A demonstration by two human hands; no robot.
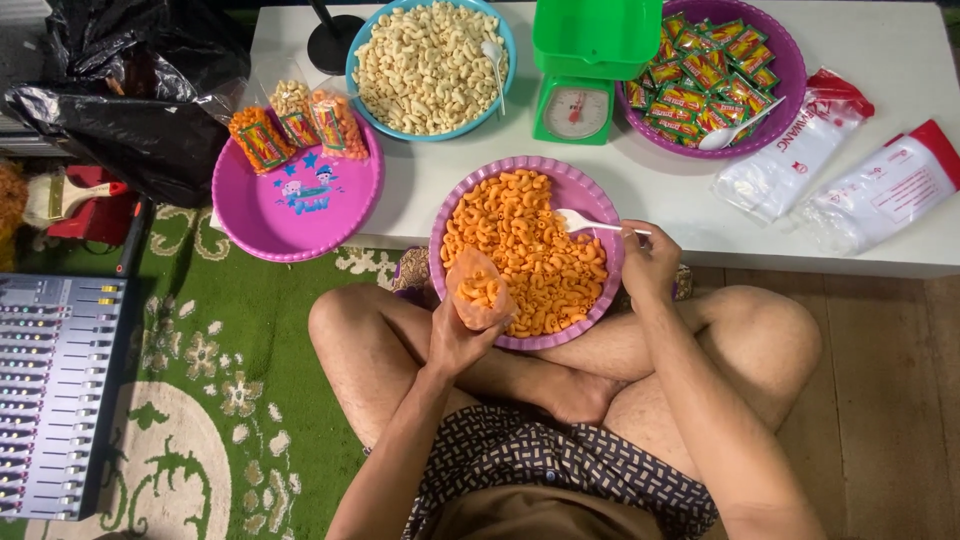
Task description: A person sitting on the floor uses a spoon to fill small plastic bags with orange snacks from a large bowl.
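Observation:
I sit cross-legged at a low white table (900,60). My left hand (458,335) grips a small clear plastic bag (477,290) partly filled with orange macaroni snacks, held over the near rim of a purple bowl (440,225) full of the same orange snacks. My right hand (648,262) pinches the handle of a white plastic spoon (580,221) whose scoop rests in the orange snacks at the bowl's right side.
A blue bowl (352,60) of pale macaroni snacks, a green kitchen scale (575,100) and a purple basin (790,75) of small sachets stand behind. Filled snack bags (295,125) lie on a pink tray (300,215). Packs of empty bags (800,150) lie right. An audio mixer (55,390) sits left.

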